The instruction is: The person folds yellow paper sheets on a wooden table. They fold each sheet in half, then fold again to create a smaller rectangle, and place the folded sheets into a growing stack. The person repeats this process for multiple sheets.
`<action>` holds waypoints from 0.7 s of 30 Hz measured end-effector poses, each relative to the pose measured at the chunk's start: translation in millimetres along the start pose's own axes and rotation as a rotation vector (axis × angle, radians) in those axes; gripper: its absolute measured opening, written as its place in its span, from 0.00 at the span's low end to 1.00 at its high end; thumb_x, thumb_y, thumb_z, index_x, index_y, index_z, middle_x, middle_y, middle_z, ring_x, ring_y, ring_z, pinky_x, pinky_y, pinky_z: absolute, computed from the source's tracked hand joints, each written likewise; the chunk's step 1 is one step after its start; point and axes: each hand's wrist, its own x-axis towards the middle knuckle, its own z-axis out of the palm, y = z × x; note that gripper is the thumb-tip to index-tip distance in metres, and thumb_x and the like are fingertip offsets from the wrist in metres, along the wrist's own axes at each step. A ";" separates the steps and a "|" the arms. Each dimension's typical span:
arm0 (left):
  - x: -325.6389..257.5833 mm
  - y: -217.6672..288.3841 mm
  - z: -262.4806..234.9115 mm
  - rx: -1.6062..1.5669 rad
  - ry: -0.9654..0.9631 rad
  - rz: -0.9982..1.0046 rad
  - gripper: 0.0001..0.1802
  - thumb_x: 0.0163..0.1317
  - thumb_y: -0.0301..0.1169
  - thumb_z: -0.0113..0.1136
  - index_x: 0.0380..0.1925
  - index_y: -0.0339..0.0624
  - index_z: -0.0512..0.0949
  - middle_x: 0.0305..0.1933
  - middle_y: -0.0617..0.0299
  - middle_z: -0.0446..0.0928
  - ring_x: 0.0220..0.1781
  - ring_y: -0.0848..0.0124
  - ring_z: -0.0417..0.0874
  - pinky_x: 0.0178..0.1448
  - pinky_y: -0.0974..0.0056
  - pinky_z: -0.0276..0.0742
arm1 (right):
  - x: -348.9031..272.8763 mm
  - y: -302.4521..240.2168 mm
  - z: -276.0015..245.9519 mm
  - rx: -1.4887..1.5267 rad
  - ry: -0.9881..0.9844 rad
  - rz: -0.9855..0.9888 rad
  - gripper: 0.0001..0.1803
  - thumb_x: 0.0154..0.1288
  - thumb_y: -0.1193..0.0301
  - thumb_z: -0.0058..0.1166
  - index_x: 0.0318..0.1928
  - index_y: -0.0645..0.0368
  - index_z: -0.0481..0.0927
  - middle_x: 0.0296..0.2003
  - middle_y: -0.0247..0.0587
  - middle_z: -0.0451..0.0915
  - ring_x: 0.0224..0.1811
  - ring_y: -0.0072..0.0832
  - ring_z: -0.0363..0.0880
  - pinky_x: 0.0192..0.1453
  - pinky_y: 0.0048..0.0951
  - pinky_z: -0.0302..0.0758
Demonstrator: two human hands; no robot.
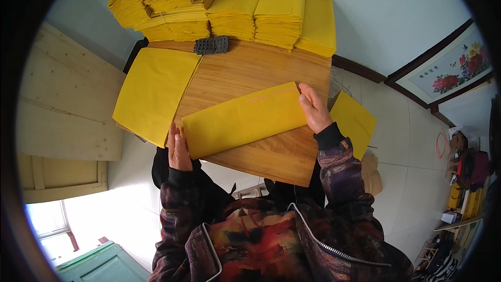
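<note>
- Folded sheet [244, 120] lies on the table [261, 70], near edge.
- Flat sheet [154, 94] left of it, overhanging the table.
- Paper stacks [235, 5] behind it, far edge.
- Small block [211, 45] before the stacks.

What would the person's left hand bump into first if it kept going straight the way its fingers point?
Probably the flat yellow sheet lying on the wooden board. The left hand points up along the folded yellow paper it touches, toward that sheet's lower corner, though depth is hard to judge.

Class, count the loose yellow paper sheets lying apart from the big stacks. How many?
3: a folded sheet held between both hands, a flat sheet at the board's left, another past its right edge. More may be hidden underneath.
</note>
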 end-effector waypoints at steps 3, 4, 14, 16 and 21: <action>2.7 -0.5 -1.8 -0.036 -0.006 0.003 0.30 0.73 0.39 0.38 0.69 0.37 0.49 0.74 0.50 0.47 0.74 0.58 0.50 0.73 0.60 0.48 | 0.1 -3.2 0.3 -0.023 -0.002 0.008 0.31 0.74 0.57 0.39 0.66 0.68 0.57 0.66 0.52 0.59 0.70 0.36 0.55 0.70 0.30 0.53; 3.7 -1.2 -2.5 -0.017 -0.008 0.009 0.31 0.73 0.40 0.38 0.69 0.36 0.49 0.74 0.51 0.47 0.75 0.58 0.49 0.73 0.59 0.48 | 0.3 -2.9 1.5 -0.038 -0.027 0.008 0.31 0.74 0.57 0.39 0.66 0.68 0.57 0.66 0.52 0.59 0.70 0.36 0.55 0.71 0.30 0.53; 4.4 -4.0 -7.7 -0.055 0.128 0.020 0.30 0.73 0.43 0.40 0.69 0.40 0.54 0.71 0.56 0.55 0.72 0.62 0.55 0.71 0.61 0.53 | 10.4 9.9 0.4 -0.067 0.019 -0.037 0.27 0.74 0.62 0.41 0.64 0.69 0.61 0.64 0.50 0.64 0.67 0.33 0.60 0.70 0.30 0.55; 6.7 -0.7 -9.5 -0.039 0.098 0.029 0.34 0.72 0.48 0.38 0.69 0.37 0.50 0.74 0.55 0.47 0.76 0.60 0.46 0.74 0.56 0.46 | 10.6 6.2 -5.6 -0.146 -0.014 -0.051 0.27 0.74 0.59 0.40 0.62 0.69 0.64 0.62 0.48 0.66 0.66 0.32 0.61 0.69 0.29 0.55; 5.3 -0.8 -3.1 -0.080 0.014 0.061 0.35 0.72 0.49 0.37 0.69 0.38 0.49 0.74 0.53 0.46 0.76 0.59 0.44 0.75 0.57 0.44 | 11.2 5.0 -6.8 -0.111 -0.022 -0.030 0.30 0.74 0.57 0.40 0.64 0.69 0.61 0.64 0.51 0.63 0.67 0.34 0.60 0.70 0.29 0.55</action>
